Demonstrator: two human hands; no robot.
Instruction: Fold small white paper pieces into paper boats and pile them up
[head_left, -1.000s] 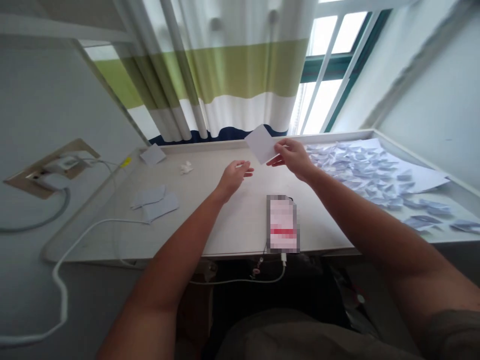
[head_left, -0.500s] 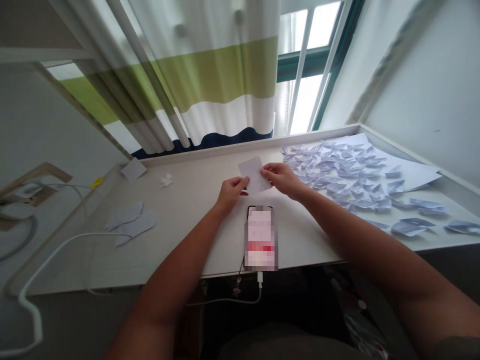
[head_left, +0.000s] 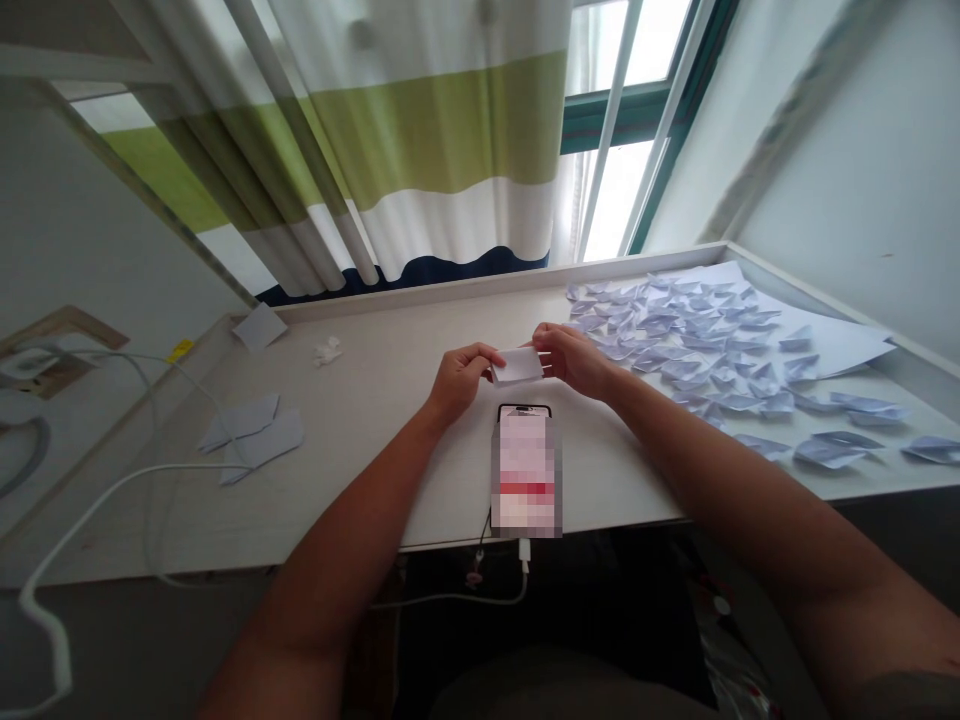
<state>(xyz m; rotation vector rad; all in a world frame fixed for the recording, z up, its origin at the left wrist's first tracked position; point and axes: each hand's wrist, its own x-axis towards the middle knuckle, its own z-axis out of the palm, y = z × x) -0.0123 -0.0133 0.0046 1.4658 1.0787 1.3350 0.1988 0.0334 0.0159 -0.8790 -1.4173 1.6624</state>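
A small folded white paper (head_left: 519,367) between two hands, over the middle of the pale surface (head_left: 375,390).
The left hand (head_left: 459,380) grips the paper's left end, thumb on top; the right hand (head_left: 576,360) holds its fingers slightly spread at the right edge, and whether they grip it cannot be told. Nearer the person, a phone (head_left: 525,470) lies with its lower end at the surface's front edge, its top just short of the paper. A wide band of surface runs leftward from the left hand to the loose sheets (head_left: 271,445) and white cable (head_left: 161,468), another back to the raised rim (head_left: 450,292). Room is tighter rightward, where folded paper pieces (head_left: 679,322) crowd beside the right forearm.
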